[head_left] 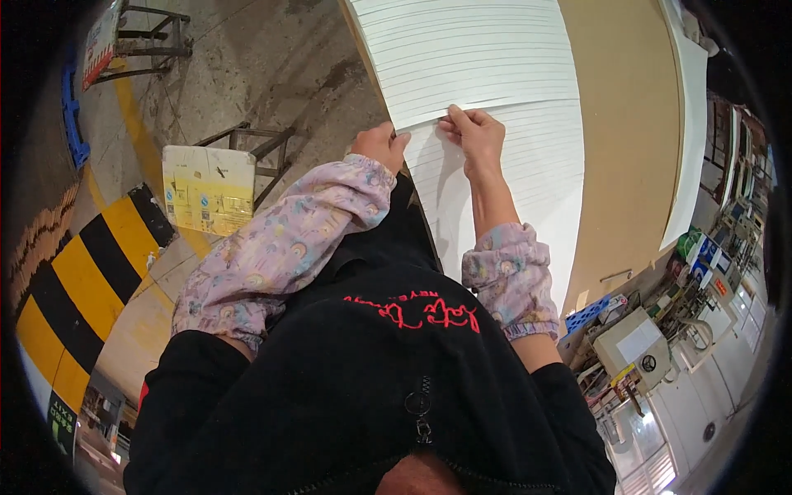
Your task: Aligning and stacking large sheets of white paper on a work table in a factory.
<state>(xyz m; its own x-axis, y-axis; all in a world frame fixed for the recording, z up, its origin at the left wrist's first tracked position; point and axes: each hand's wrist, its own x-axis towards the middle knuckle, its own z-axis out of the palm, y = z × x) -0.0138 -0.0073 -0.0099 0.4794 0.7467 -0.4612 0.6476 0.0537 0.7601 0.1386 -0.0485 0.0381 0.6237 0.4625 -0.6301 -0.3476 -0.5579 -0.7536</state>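
Note:
White lined paper sheets (474,49) lie on the table, their near edge slanting across over more lined sheets (536,186) below. My right hand (476,136) is closed at that near edge, thumb and forefinger pinching it. Beside the left corner of the same edge is my left hand (379,147), its fingers curled and its thumb near the corner. Whether the left fingers grip the paper cannot be made out. Both forearms wear patterned pastel sleeve covers (289,239).
A tan board surface (619,124) extends right of the paper, with another white sheet (689,140) beyond it. On the left stand a metal-framed stool with a yellow-and-white top (209,188) and a black-and-yellow striped barrier (95,280). Machinery (631,346) stands at the right.

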